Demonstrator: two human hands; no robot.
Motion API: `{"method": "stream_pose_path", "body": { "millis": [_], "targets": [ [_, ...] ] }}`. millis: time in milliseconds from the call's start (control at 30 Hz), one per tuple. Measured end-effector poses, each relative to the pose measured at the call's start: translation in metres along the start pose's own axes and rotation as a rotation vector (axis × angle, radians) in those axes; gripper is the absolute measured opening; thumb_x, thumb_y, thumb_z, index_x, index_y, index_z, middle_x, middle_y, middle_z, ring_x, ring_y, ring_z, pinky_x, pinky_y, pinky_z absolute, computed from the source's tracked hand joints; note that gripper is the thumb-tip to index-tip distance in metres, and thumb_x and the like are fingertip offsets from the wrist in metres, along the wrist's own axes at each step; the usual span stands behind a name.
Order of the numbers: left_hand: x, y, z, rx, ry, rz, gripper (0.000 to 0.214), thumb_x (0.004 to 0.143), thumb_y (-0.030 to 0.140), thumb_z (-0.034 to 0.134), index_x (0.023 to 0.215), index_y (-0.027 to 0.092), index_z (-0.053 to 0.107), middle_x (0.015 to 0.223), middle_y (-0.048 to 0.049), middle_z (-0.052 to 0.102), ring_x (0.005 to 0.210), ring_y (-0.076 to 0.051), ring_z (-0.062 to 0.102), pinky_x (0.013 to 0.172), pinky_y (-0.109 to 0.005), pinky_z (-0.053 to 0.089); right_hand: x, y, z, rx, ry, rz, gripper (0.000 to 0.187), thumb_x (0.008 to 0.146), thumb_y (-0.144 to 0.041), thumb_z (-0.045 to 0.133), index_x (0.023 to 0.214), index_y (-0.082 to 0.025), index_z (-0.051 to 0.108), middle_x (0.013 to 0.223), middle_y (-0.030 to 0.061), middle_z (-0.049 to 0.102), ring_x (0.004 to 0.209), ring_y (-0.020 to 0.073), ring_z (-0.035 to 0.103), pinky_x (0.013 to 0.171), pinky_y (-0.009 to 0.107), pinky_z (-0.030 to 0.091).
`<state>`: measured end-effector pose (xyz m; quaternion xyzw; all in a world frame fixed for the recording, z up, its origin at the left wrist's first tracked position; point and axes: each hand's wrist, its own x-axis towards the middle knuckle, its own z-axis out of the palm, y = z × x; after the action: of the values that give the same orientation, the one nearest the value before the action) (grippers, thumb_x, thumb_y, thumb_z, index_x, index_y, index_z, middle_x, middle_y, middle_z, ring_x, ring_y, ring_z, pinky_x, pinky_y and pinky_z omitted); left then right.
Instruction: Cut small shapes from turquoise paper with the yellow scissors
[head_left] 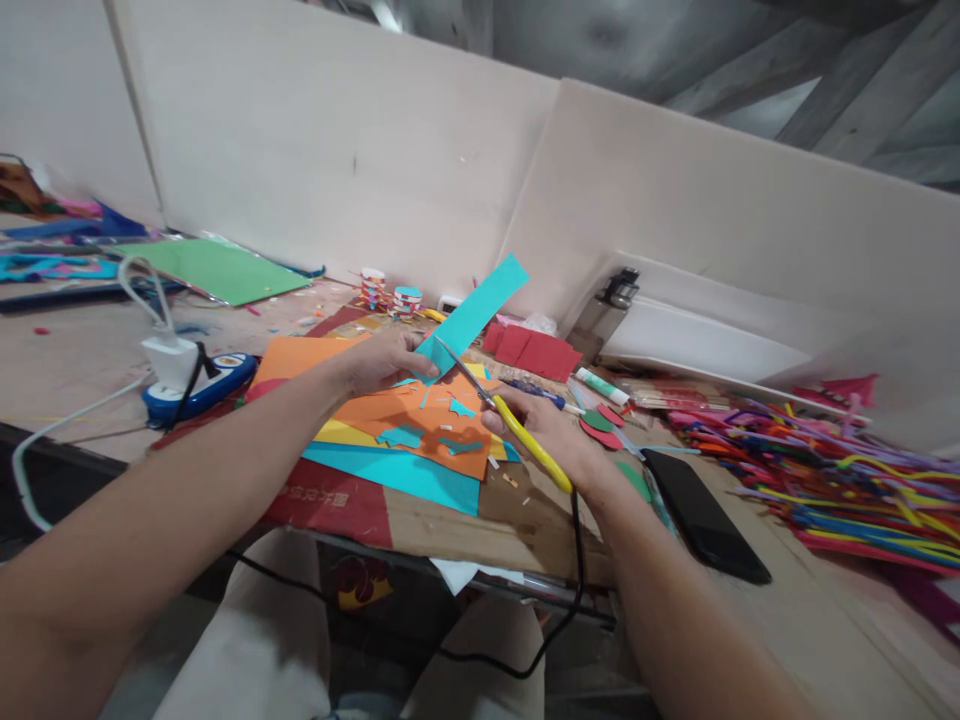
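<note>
My left hand (384, 364) pinches the lower end of a long turquoise paper strip (480, 305) that slants up to the right. My right hand (547, 432) grips yellow-handled scissors (501, 414), whose metal blades point up-left and meet the strip beside my left fingers. Under both hands lies an orange sheet (409, 412) with turquoise scraps on it, on top of yellow and turquoise sheets (390, 472).
A black phone (705, 515) lies right of my right wrist. A heap of coloured sticks (832, 475) fills the right side. Red paper pieces (532, 350), a glue stick (602, 387) and a metal bottle (606, 312) stand behind. A white charger on a blue device (191, 378) sits left, near green sheet (217, 270).
</note>
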<state>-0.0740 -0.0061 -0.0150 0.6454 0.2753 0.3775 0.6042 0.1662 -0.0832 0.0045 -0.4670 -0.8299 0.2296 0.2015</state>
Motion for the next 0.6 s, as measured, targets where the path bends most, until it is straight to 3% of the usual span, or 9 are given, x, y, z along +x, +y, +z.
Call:
{"method": "stream_pose_path", "body": {
  "millis": [233,600],
  "targets": [
    [0.0009,-0.0012,-0.0008,0.003,-0.003,0.020,0.018,0.056,0.019,0.075,0.073,0.012,0.074,0.080,-0.0095,0.072,0.078,-0.021,0.064,0.085,-0.038,0.044,0.0027,0.0050,0.0068,-0.036,0.027,-0.013,0.041,0.088,-0.057,0.049,0.096,-0.018,0.057,0.081,0.0007,0.055,0.073,0.0145,0.048,0.066,0.026,0.037],
    [-0.0019,-0.0013,-0.0017,-0.014,-0.013,0.014,0.019,0.056,0.019,0.076,0.074,0.014,0.074,0.078,-0.0073,0.071,0.076,-0.019,0.063,0.082,-0.036,0.046,0.0020,0.0015,0.0035,-0.041,0.031,-0.036,0.039,0.088,-0.055,0.050,0.080,-0.018,0.056,0.074,-0.0010,0.053,0.066,0.0117,0.044,0.059,0.024,0.032]
  ]
}}
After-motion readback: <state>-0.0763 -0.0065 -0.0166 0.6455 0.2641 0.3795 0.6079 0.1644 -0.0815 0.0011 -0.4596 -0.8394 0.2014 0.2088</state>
